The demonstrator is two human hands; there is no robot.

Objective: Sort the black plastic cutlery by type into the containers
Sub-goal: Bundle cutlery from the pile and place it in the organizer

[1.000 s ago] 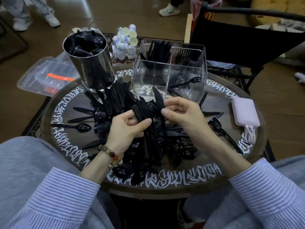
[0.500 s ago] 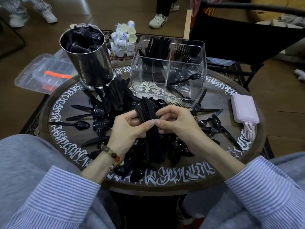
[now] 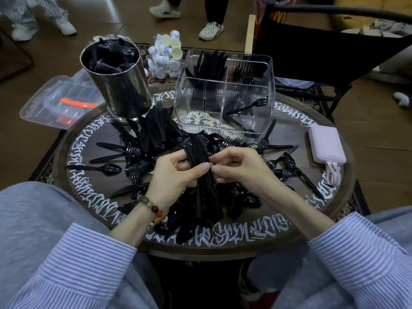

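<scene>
While loose black cutlery (image 3: 142, 152) lies heaped across the round table (image 3: 289, 228), a person's left hand (image 3: 174, 177) grips a bundle of black knives (image 3: 204, 175) at the near centre, fingers and thumb curled round it. The right hand (image 3: 240, 168), fingers bent, pinches the bundle's right edge — its fingertips meet the left thumb. At the far side stands a clear divided container (image 3: 225, 94): knives upright in its far-left compartment, forks in the far-right, one spoon (image 3: 249, 107) leaning in the near-right. Left of it a steel cylinder (image 3: 118, 81) holds more black pieces. A pink power bank (image 3: 326, 146) sits at the right rim — loose spoons and forks just beside it.
</scene>
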